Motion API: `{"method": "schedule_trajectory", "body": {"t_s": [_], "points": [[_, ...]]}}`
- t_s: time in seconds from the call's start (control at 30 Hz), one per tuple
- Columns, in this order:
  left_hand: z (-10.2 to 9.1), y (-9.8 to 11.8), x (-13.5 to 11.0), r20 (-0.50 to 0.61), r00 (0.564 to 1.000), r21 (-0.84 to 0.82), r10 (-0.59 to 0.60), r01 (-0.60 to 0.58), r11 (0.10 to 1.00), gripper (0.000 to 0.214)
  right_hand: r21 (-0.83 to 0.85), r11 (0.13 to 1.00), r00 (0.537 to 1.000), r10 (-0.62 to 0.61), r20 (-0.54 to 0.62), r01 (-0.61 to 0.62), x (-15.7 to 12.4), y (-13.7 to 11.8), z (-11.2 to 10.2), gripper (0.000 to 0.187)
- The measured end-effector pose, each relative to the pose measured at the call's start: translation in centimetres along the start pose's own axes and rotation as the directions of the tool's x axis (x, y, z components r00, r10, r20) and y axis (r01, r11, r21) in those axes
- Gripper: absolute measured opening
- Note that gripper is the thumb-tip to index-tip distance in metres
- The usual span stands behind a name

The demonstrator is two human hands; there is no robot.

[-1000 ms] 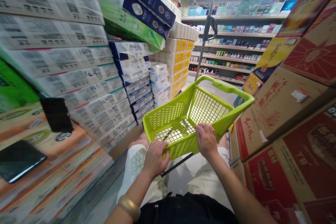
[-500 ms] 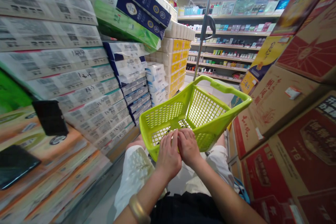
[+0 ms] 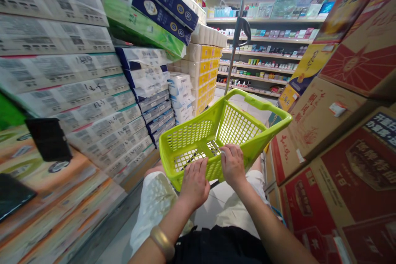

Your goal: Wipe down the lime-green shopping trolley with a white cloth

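A lime-green plastic shopping basket sits in front of me above my knees, with nothing visible inside. My left hand lies on its near rim, fingers stretched forward and close together over the edge. My right hand curls over the same rim just to the right, fingers wrapped onto the plastic. A gold bangle circles my left wrist. The basket's thin metal pull handle rises from its far side.
Stacked tissue and paper packs wall the left side. Red and brown cardboard cartons are piled on the right. Shelves of small goods cross the far end of the narrow aisle.
My hands came together at the middle of the near rim, then parted a little. The basket has shifted slightly left.
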State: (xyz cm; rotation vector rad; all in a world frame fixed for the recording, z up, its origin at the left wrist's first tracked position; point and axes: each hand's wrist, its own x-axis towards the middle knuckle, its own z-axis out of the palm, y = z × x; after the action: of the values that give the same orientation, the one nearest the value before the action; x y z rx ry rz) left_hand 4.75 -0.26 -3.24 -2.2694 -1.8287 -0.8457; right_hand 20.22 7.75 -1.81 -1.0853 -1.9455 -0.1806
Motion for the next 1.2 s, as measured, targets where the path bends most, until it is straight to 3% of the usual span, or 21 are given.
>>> {"method": "schedule_trajectory", "body": {"t_s": [0.17,0.4,0.67,0.77,0.93,1.03,1.2], "points": [[-0.5,-0.5,-0.4,0.001,1.000,-0.012,0.009,-0.009,1.000,0.076,0.078,0.993,0.993,-0.099,0.070,0.093,-0.7,-1.5,0.4,0.025],[-0.7,-1.2,-0.7,-0.027,1.000,0.003,-0.002,0.002,1.000,0.072,-0.047,0.998,0.997,0.047,-0.062,-0.050,0.5,1.2,-0.8,0.024],[-0.7,-1.2,-0.8,-0.020,1.000,0.009,0.003,-0.003,1.000,0.072,0.072,0.994,0.995,-0.084,0.057,0.080,-1.1,-3.6,1.2,0.023],[-0.8,-1.3,-1.0,-0.019,1.000,0.013,0.017,-0.017,1.000,0.072,0.048,0.996,0.996,-0.078,0.040,0.076,-0.8,-2.2,0.6,0.024],[-0.7,-1.0,-0.9,-0.029,1.000,0.000,0.008,-0.008,1.000,0.069,-0.062,0.997,0.998,0.038,-0.050,-0.041,0.3,0.8,-0.7,0.022],[-0.6,-0.8,-0.9,-0.023,1.000,-0.013,-0.006,0.006,1.000,0.068,-0.038,0.998,0.998,0.039,-0.053,-0.041,0.0,-0.4,-0.2,0.022],[-0.6,-1.1,-1.0,0.005,1.000,-0.021,-0.009,0.009,1.000,0.069,0.086,0.992,0.995,-0.098,0.032,0.095,-1.7,-4.0,1.3,0.025]]}}
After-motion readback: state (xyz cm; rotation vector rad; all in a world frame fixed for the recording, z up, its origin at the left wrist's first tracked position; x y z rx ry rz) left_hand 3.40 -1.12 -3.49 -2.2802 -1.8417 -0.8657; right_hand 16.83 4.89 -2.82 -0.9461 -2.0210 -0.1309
